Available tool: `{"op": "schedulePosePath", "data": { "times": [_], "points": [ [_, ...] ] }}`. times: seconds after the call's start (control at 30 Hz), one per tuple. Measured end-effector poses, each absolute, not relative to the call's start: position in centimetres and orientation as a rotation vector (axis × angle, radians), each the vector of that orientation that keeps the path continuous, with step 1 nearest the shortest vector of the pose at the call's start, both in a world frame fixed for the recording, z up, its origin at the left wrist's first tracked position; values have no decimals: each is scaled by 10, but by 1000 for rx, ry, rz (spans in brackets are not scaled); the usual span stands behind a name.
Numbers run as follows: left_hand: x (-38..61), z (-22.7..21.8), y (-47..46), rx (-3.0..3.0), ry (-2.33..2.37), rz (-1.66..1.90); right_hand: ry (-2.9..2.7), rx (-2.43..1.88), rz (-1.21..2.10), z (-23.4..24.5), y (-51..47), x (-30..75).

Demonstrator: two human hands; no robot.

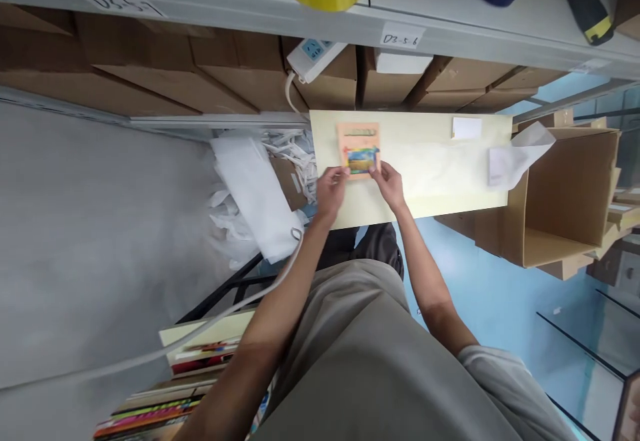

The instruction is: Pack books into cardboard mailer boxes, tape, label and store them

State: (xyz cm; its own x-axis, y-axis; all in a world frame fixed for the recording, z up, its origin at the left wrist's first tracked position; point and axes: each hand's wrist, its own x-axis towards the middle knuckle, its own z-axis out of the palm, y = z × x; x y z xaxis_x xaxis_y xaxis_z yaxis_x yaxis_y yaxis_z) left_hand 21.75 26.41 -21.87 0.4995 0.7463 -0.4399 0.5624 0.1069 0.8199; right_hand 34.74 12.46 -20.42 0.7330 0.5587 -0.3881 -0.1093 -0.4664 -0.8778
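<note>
A small orange book [359,149] with a blue and green picture on its cover lies on a pale yellow table [430,181]. My left hand [331,190] pinches the book's lower left corner with closed fingers. My right hand [389,184] grips the lower right corner the same way. Both arms reach forward from my grey shirt.
White plastic bags [253,191] are piled left of the table. An open cardboard box [565,201] stands at the right, white papers [517,154] beside it. A stack of books [190,381] sits lower left. Shelves with cardboard boxes [150,67] and a power strip [315,57] run along the top.
</note>
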Motion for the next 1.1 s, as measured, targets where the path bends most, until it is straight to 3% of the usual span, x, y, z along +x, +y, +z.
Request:
{"op": "schedulePosePath", "data": {
  "times": [0.37,0.63,0.8,1.1],
  "points": [
    [249,-263,216,1769,1021,-239,-212,-2418,775,-238,88,366],
    [226,-277,244,1921,1371,62,-158,-2462,771,-246,94,364],
    [227,-282,257,1953,1287,10,-166,-2498,804,-246,94,367],
    [202,-271,275,1304,1503,-14,-329,-2581,865,-246,98,346]
  ]
}}
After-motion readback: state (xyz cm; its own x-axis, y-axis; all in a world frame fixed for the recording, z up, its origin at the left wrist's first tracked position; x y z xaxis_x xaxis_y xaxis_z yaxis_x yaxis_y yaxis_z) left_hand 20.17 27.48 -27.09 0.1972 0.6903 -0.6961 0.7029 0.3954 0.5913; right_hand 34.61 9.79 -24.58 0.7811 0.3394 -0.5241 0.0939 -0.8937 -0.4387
